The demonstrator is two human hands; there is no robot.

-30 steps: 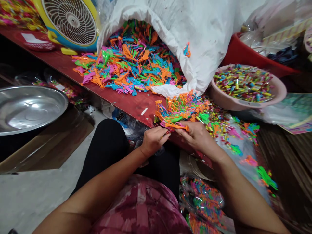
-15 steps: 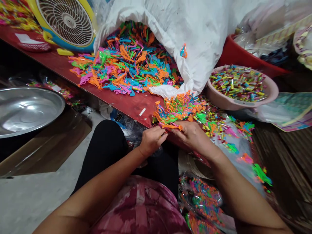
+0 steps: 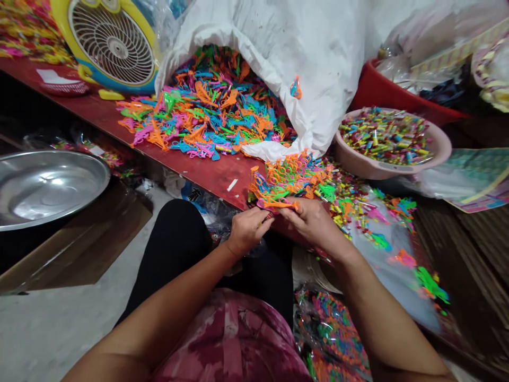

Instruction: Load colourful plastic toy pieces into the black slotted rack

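Note:
My left hand (image 3: 249,231) and my right hand (image 3: 306,223) meet just in front of the red table edge (image 3: 207,175). Both hands pinch the lower end of a tangled bundle of orange, green and pink plastic pieces (image 3: 288,180). An orange piece (image 3: 278,204) lies across the top of my right fingers. Part of the bundle's lower end is hidden by my fingers. Loose coloured pieces and small tubes (image 3: 350,204) lie just beyond my right hand.
A white sack (image 3: 278,63) spills coloured plastic pieces over the red table. A fan (image 3: 113,45), pink basin of small tubes (image 3: 437,154) and red tub (image 3: 382,87) stand behind. A steel basin (image 3: 47,188) sits left; filled plastic bags (image 3: 330,329) lie below right.
My hands and the bundle stay nearly in place, with the bundle still held between them. The whole view has shifted slightly.

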